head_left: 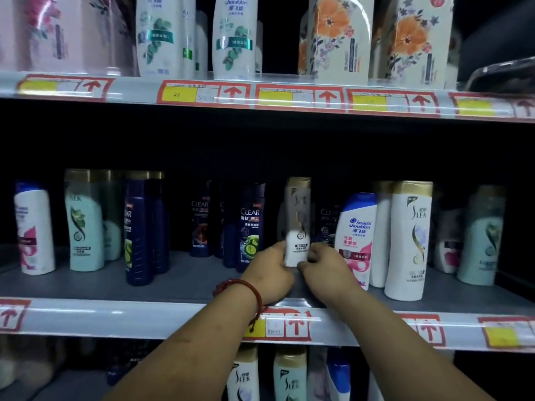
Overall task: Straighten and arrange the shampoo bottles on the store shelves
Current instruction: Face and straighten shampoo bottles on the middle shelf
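Head view: I see the left hand [269, 273] and right hand [325, 266] both curled around 1 blurred white bottle [298, 224] at the middle shelf [179, 282], with a CLEAR bottle [250, 227] at its 9 o'clock.

White bottle [298, 227] blurred, label perhaps SLEK, top-shelf bottles [231, 36] cropped above

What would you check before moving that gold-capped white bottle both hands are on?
1. Grip: left hand and right hand both hold the gold-capped bottle low down: ok.
2. Bottle upright: ok.
3. Bare shelf in front of it: ok.
4. Gap to the Head & Shoulders bottle beside the right hand: cannot tell.
5. Grouped with its brand: not ok, Clear bottles flank it.
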{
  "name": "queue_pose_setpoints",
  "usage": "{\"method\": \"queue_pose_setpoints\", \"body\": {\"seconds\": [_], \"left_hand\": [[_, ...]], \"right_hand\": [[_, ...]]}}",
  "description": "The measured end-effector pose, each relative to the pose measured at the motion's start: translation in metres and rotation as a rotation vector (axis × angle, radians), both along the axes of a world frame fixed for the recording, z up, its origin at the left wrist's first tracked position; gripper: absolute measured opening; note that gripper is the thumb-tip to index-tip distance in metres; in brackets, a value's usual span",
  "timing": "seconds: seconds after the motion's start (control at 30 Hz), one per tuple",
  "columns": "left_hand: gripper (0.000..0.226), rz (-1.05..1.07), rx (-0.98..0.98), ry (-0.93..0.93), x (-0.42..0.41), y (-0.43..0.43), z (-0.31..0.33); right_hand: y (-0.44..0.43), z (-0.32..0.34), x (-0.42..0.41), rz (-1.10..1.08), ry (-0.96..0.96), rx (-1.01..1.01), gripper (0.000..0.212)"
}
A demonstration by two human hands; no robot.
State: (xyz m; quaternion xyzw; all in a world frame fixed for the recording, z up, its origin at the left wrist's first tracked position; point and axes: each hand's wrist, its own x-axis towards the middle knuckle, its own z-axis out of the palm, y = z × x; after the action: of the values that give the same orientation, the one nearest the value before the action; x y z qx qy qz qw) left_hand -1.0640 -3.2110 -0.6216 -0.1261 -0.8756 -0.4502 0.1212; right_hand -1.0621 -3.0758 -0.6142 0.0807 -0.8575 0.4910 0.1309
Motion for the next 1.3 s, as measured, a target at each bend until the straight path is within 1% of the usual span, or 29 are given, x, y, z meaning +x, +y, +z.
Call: {"method": "queue_pose_setpoints", "body": {"seconds": [0.07,0.2,0.27,0.4,0.5,0.57,0.7,0.77,1.0,1.07,1.17,1.3], "left_hand": [[0.070,-0.012,-0.016,-0.021,-0.002,-0.001,0.000],[0.068,-0.021,-0.017,-0.027,0.000,0.001,0.000],[0.062,0.003,-0.023,-0.001,0.001,0.002,0.000],[0.043,0.036,-0.038,0.066,0.004,0.005,0.000],[0.038,0.059,-0.069,0.099,0.005,0.006,0.000],[0.039,0.073,-0.090,0.105,0.004,0.007,0.000],[0.051,0.037,-0.116,0.075,0.002,0.007,0.002],[0.053,0.032,-0.116,0.072,0.001,0.006,0.002],[0.039,0.151,-0.163,0.173,0.001,0.008,-0.003],[0.040,0.189,-0.145,0.208,0.002,0.009,-0.004],[0.045,0.243,-0.067,0.245,0.005,0.009,-0.006],[0.043,0.358,-0.049,0.284,0.012,0.007,-0.004]], "right_hand": [[0.001,0.000,0.000,0.022,-0.021,-0.024,0.032],[0.002,0.000,-0.002,0.077,-0.082,-0.085,0.037],[0.001,-0.003,-0.006,0.107,-0.090,-0.123,0.039],[0.001,0.000,0.000,0.137,-0.113,-0.185,0.043],[0.001,0.002,0.003,0.146,-0.137,-0.202,0.046],[0.001,0.003,0.004,0.142,-0.132,-0.198,0.046],[0.001,0.003,0.006,0.130,-0.122,-0.192,0.044],[0.001,0.003,0.007,0.133,-0.116,-0.193,0.042],[0.000,-0.003,0.004,0.148,-0.063,-0.257,0.037],[0.001,-0.004,0.005,0.128,-0.040,-0.267,0.034],[0.005,-0.002,0.011,0.111,-0.009,-0.262,0.029],[0.006,0.001,0.017,0.163,0.003,-0.267,0.025]]}}
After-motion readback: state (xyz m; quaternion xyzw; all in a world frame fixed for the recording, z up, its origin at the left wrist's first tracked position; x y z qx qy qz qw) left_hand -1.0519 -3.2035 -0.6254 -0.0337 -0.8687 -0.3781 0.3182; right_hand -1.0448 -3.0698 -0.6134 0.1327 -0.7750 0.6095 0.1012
